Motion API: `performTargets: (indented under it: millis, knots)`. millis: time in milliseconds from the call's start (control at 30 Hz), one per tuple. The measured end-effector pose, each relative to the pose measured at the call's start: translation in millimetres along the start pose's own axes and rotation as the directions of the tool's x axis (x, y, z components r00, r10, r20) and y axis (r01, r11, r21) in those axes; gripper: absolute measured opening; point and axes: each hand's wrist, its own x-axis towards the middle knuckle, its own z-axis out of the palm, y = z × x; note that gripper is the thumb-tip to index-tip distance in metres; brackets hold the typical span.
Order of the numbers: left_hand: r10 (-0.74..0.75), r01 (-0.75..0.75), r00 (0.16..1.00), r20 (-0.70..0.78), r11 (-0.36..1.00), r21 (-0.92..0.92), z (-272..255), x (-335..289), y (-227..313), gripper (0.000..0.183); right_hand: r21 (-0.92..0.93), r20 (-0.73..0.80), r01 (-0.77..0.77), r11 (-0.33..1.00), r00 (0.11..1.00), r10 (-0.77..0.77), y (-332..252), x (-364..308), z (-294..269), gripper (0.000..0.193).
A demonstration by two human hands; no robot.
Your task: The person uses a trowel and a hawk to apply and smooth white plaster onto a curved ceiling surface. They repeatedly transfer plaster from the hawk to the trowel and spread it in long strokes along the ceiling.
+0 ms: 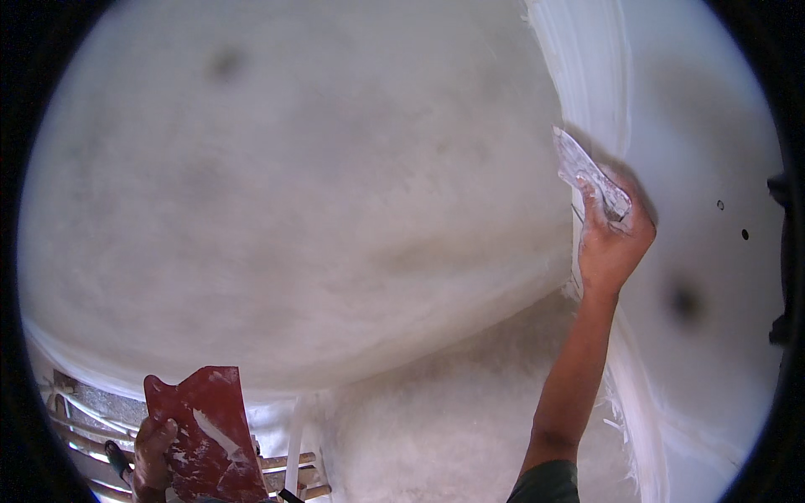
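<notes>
My right hand [619, 243], smeared with white, is closed around a putty-coated putty knife [577, 161]. Its blade lies against the edge where a broad grey plastered surface [302, 168] meets a smooth whitish panel [704, 151]. White filler [591, 67] runs in a band along this joint above the blade, and more of it continues below my wrist. Low on the left, my left hand [155, 448] grips the side of a dark red flat board [205, 402] with an uneven top edge. Streaks of white putty [220, 438] lie on the board.
Behind the red board, wooden poles [96, 440] and a pale upright post [294, 440] show at the lower left. Another grey plastered face [419, 427] stands below the large one. Two small dark holes [745, 235] mark the panel. Black shapes [780, 191] sit at the right rim.
</notes>
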Motion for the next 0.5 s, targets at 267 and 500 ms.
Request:
performTargets:
  millis: [267,500]
  knots:
    - [0.041,-0.040,0.998,0.039,0.998,-0.038,2.2,3.4,-7.6,0.045,-0.051,-0.025,0.038,0.998,0.999,-0.039,-2.6,16.2,9.3,0.021]
    - [0.014,-0.010,0.997,0.079,0.998,-0.057,4.0,1.4,0.1,0.044,-0.192,-0.189,0.129,0.973,0.968,-0.166,-4.3,13.9,26.7,0.020]
